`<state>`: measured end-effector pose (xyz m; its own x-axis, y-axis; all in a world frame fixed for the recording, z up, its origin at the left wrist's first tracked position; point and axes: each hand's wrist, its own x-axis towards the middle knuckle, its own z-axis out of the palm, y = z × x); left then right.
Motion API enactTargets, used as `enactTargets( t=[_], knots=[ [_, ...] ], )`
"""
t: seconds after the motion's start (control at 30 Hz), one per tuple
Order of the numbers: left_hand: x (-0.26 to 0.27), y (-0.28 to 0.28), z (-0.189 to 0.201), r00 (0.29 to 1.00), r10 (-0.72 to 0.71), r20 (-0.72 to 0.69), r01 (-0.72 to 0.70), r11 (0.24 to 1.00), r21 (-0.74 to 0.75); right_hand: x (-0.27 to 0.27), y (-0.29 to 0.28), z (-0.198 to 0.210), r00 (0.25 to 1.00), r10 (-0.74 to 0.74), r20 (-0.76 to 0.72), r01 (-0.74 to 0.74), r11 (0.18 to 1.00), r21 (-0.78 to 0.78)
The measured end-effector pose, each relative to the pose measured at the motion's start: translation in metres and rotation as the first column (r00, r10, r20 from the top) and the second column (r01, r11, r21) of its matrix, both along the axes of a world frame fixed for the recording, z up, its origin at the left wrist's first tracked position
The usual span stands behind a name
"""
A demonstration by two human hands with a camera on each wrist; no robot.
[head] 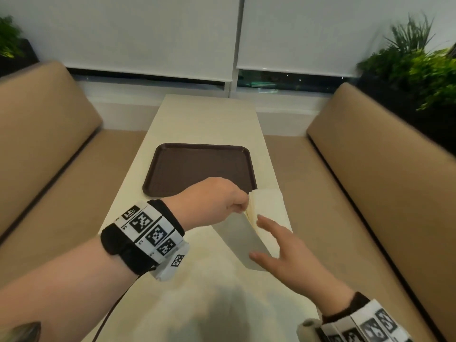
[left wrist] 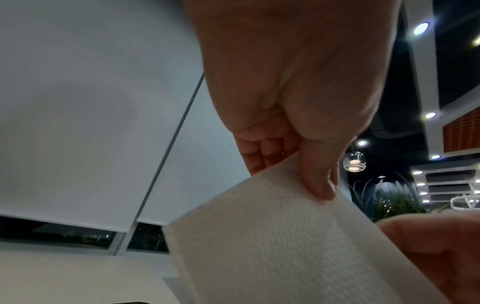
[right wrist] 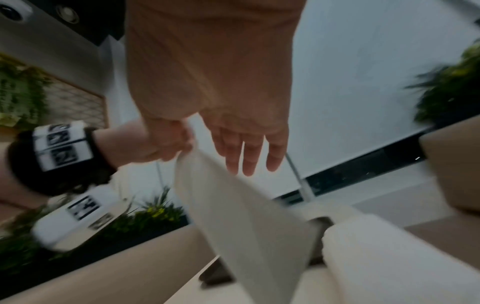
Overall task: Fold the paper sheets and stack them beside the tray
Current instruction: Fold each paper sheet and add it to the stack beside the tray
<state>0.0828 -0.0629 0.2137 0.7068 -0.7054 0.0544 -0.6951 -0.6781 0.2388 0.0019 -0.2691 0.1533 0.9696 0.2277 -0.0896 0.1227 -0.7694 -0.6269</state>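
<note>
My left hand pinches the top corner of a white textured paper sheet and holds it above the table; thumb and fingers show on that corner in the left wrist view. The sheet hangs slanted toward me and looks doubled along one edge. My right hand is open beside it, fingers straight, thumb near the sheet's lower end. In the right wrist view its fingers spread just over the sheet. A low pile of white paper lies by the near right corner of the dark brown tray.
The cream table runs away from me between two tan bench seats. Window blinds close the far end. Potted plants stand behind the right bench back. The tray holds nothing.
</note>
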Motion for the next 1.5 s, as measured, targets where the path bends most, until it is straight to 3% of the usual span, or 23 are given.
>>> enactTargets(
  t=[0.07,0.13,0.17,0.2,0.23,0.3,0.33,0.37,0.43,0.6,0.87,1.0,1.1,1.17,1.23,1.33,1.5],
  knots=[
    [0.001,-0.012,-0.003,1.0,-0.029,-0.008,0.029,0.998,-0.064,0.003,0.014,-0.008,0.995,-0.076,0.066,0.072,0.995,0.067],
    [0.002,-0.02,-0.013,0.999,0.027,0.021,-0.019,0.946,-0.325,0.008,0.012,-0.019,0.971,-0.221,0.088,0.2,0.958,0.205],
    [0.002,-0.023,-0.021,0.994,0.109,-0.029,-0.108,0.855,-0.507,0.01,0.009,-0.02,0.946,-0.323,0.037,0.295,0.901,0.317],
    [0.001,-0.027,-0.031,0.966,0.197,-0.167,-0.258,0.734,-0.628,0.013,0.003,-0.02,0.907,-0.42,-0.025,0.394,0.827,0.401],
    [-0.001,-0.031,-0.042,0.901,0.236,-0.364,-0.428,0.624,-0.654,0.017,-0.003,-0.021,0.872,-0.478,-0.108,0.468,0.749,0.468],
    [-0.005,-0.046,-0.068,0.666,0.114,-0.737,-0.687,0.479,-0.547,0.026,-0.015,-0.022,0.823,-0.518,-0.233,0.556,0.649,0.52],
    [-0.005,-0.055,-0.081,0.545,0.019,-0.838,-0.766,0.418,-0.489,0.032,-0.02,-0.023,0.818,-0.515,-0.258,0.567,0.642,0.516],
    [-0.004,-0.063,-0.092,0.467,-0.026,-0.884,-0.817,0.369,-0.443,0.039,-0.026,-0.026,0.822,-0.506,-0.26,0.564,0.661,0.495],
    [0.006,-0.079,-0.108,0.439,0.047,-0.897,-0.858,0.319,-0.403,0.058,-0.035,-0.033,0.836,-0.504,-0.218,0.548,0.735,0.401],
    [0.055,-0.111,-0.147,0.484,0.301,-0.822,-0.85,0.384,-0.36,0.112,-0.062,-0.063,0.829,-0.536,-0.162,0.559,0.805,0.198],
    [0.094,-0.139,-0.191,0.473,0.426,-0.771,-0.854,0.437,-0.283,0.163,-0.084,-0.13,0.845,-0.522,-0.118,0.53,0.846,0.052],
    [0.093,-0.14,-0.2,0.443,0.448,-0.777,-0.878,0.392,-0.275,0.169,-0.086,-0.146,0.86,-0.5,-0.105,0.5,0.865,-0.025],
    [0.088,-0.138,-0.201,0.437,0.499,-0.748,-0.892,0.348,-0.289,0.167,-0.083,-0.147,0.856,-0.491,-0.162,0.501,0.865,0.025],
    [0.081,-0.136,-0.198,0.397,0.469,-0.789,-0.915,0.273,-0.298,0.164,-0.082,-0.142,0.826,-0.49,-0.279,0.546,0.818,0.179],
    [0.074,-0.134,-0.194,0.309,0.341,-0.888,-0.945,0.219,-0.244,0.162,-0.082,-0.137,0.789,-0.472,-0.394,0.588,0.766,0.261],
    [0.068,-0.136,-0.196,0.205,0.165,-0.965,-0.954,0.255,-0.159,0.16,-0.082,-0.132,0.749,-0.421,-0.511,0.595,0.767,0.241],
    [0.07,-0.14,-0.198,0.138,0.077,-0.987,-0.939,0.329,-0.105,0.156,-0.075,-0.12,0.738,-0.402,-0.542,0.588,0.776,0.226]
  ],
)
